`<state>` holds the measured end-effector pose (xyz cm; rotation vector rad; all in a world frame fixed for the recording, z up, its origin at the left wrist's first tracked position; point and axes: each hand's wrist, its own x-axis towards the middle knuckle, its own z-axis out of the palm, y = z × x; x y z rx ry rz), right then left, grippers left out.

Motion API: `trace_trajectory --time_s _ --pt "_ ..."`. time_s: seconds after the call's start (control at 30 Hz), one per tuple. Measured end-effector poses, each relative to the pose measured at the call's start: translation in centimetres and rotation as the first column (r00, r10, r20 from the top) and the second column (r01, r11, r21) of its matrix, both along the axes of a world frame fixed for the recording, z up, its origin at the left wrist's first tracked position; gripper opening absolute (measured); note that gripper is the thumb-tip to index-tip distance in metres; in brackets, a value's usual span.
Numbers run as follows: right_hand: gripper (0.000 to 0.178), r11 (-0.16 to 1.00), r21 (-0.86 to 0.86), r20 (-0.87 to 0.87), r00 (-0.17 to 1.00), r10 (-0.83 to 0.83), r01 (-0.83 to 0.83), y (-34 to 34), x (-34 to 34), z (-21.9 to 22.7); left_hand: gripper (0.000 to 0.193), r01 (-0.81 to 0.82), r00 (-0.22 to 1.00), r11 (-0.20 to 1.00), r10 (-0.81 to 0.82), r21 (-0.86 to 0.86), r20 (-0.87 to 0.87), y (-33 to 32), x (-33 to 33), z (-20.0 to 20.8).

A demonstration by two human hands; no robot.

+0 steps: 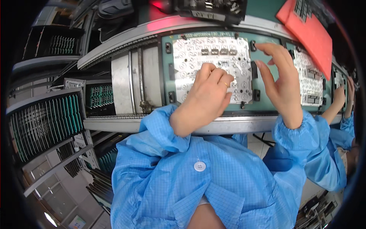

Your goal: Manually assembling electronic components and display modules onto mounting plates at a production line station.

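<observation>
A white circuit board (190,82) lies in a green carrier frame (263,108) held by small black clips. My left hand (207,93) is closed over the middle of the board, fingers curled down onto it. Its fingertips are hidden, so whatever they pinch cannot be made out. A ring is on one of its fingers. Several dark rectangular components (215,52) stand in a row on the board's far part. Just right of the board, my right hand (282,78) hovers over the carrier, its thumb and fingers apart and nothing between them.
Metal conveyor rails (225,125) run along the near and far sides. A second white board (310,82) sits to the right, beside a red sheet (310,38). A co-worker's hands (337,97) are farther right. Racks of green boards (45,122) stand left. A black bin (213,9) is beyond the rail.
</observation>
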<state>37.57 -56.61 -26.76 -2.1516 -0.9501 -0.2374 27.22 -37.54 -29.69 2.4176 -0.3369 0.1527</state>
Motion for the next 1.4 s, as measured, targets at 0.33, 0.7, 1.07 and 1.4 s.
trace_trajectory --time_s 0.33,0.7,1.07,1.4 --pt "0.033 0.690 -0.683 0.605 0.715 0.352 0.239 8.7 10.6 1.7 0.022 -0.190 0.974 0.978 0.198 -0.085 0.107 3.7 -2.8 2.0" --pt "0.028 0.918 -0.342 0.127 0.958 0.255 -0.199 8.2 14.5 2.2 0.017 -0.292 0.954 0.946 0.299 -0.143 0.029 7.1 -4.7 1.4" --pt "0.033 0.940 0.136 -0.342 0.876 0.340 -0.312 7.9 10.9 3.6 0.051 -0.206 0.969 0.768 0.246 -0.606 -0.019 6.8 4.4 2.2" --pt "0.035 0.927 0.316 -0.472 0.814 0.339 -0.203 7.3 7.0 4.2 0.032 -0.127 0.984 0.396 -0.065 -0.909 -0.166 5.7 8.5 2.8"
